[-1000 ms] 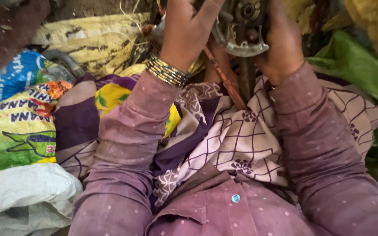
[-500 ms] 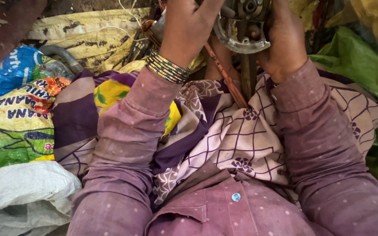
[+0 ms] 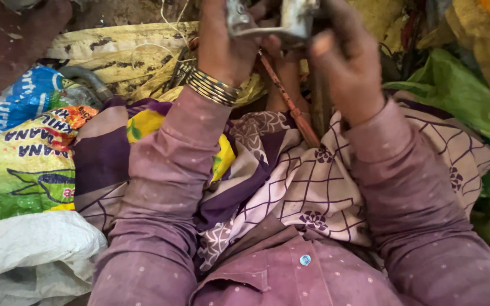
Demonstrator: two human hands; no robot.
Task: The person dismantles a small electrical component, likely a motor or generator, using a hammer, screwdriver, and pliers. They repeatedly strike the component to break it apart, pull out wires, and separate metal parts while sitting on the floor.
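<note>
**Both hands gripped a metal part above the lap**

The left hand (image 3: pixel 222 48) and right hand (image 3: pixel 344 73) clasped a grey metal part (image 3: pixel 282 20) from either side, fingers curled tight around it, likely to steady it. It sat raised over the patterned cloth (image 3: pixel 313 187), near a thin reddish rod (image 3: pixel 287 99). Printed sacks (image 3: pixel 26 153) lay beside the left arm.

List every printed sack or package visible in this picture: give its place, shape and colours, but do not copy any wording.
Printed woven sack: left edge, crumpled, green and yellow with orange and blue patches.
Yellow sack: top centre-left, flattened, dirty yellow with black marks.
White bag: bottom left, rumpled, no print visible.
Green sack: right, creased, no print visible.
</note>
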